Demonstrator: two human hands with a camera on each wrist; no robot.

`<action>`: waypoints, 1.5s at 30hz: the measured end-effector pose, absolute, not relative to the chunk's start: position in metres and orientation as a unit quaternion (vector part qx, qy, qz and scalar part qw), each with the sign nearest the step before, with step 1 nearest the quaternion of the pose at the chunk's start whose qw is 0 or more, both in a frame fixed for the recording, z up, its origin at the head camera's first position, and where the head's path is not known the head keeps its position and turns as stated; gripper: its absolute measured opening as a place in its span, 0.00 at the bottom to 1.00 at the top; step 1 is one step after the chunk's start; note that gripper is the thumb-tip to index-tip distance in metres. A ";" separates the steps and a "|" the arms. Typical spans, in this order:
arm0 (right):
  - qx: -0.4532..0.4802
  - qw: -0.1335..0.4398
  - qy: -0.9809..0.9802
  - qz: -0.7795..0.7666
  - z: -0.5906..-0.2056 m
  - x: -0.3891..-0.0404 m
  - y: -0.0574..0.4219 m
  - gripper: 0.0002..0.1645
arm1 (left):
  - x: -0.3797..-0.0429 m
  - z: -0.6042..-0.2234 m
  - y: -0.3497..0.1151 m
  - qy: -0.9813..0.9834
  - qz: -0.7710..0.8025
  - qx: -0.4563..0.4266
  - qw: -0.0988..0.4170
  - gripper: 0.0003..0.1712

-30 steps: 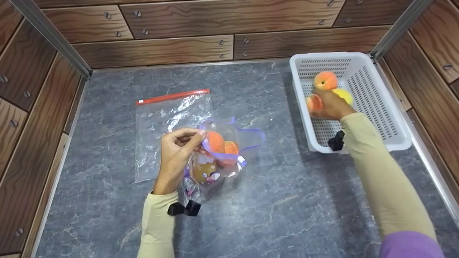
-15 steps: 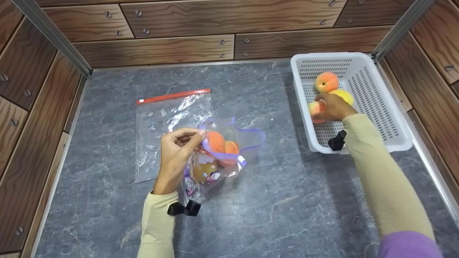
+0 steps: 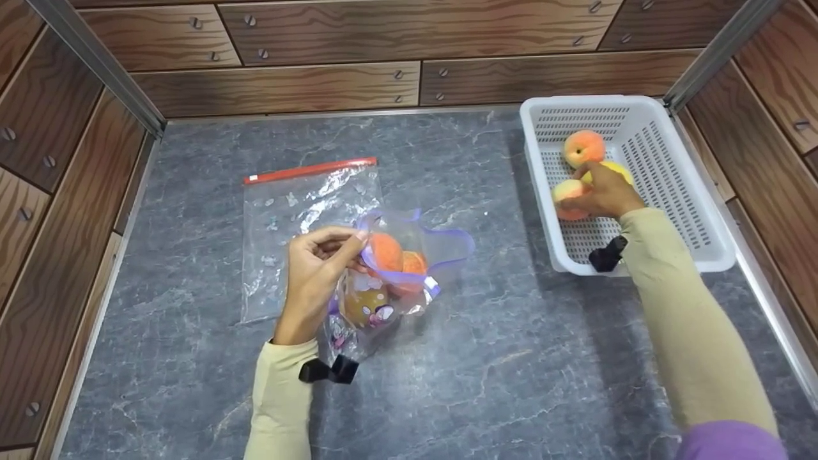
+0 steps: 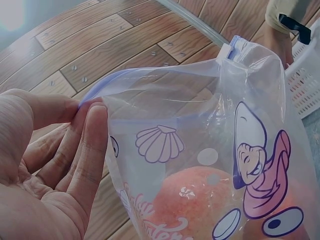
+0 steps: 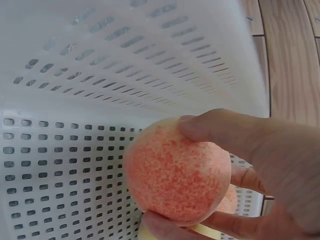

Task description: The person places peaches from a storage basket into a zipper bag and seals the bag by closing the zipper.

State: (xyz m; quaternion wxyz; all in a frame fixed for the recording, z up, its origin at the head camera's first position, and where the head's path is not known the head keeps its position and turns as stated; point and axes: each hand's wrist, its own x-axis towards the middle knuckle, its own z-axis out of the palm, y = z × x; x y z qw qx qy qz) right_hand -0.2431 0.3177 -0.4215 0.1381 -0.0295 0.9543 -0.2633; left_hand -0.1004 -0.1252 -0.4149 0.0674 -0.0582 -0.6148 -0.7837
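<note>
My left hand pinches the upper edge of a clear zip bag printed with cartoon shells and edged in purple. The bag's mouth gapes, and orange-red peaches and a brownish-yellow round fruit show inside it. In the basket at the right, my right hand grips a red-and-cream peach, thumb on one side and fingers curled on the other. Behind that hand lie another peach and a yellow fruit, which the hand partly covers.
The white perforated basket stands at the back right, near the side wall. A flat clear bag with a red slider strip lies left of the middle, partly behind the left hand. Wood-patterned walls enclose the grey marbled table.
The right hand has shifted slightly within the basket, and the peach in its fingers has turned, showing more of its pale side. The left hand and its bag stay in place.
</note>
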 end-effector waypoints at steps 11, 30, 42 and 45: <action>0.000 0.017 0.948 -0.319 -0.396 -0.225 0.309 0.35 | -0.100 -0.416 -0.124 -0.610 -0.788 -0.059 0.067 0.06; -0.039 -0.123 0.771 -0.623 -0.350 -0.184 0.237 0.31 | -0.099 -0.415 -0.122 -0.605 -0.792 -0.055 0.064 0.05; -0.110 -0.078 0.751 -0.646 -0.360 -0.163 0.191 0.33 | -0.099 -0.415 -0.121 -0.613 -0.785 -0.053 0.064 0.06; -0.139 -0.077 0.739 -0.654 -0.369 -0.157 0.180 0.34 | -0.099 -0.415 -0.121 -0.614 -0.785 -0.052 0.065 0.06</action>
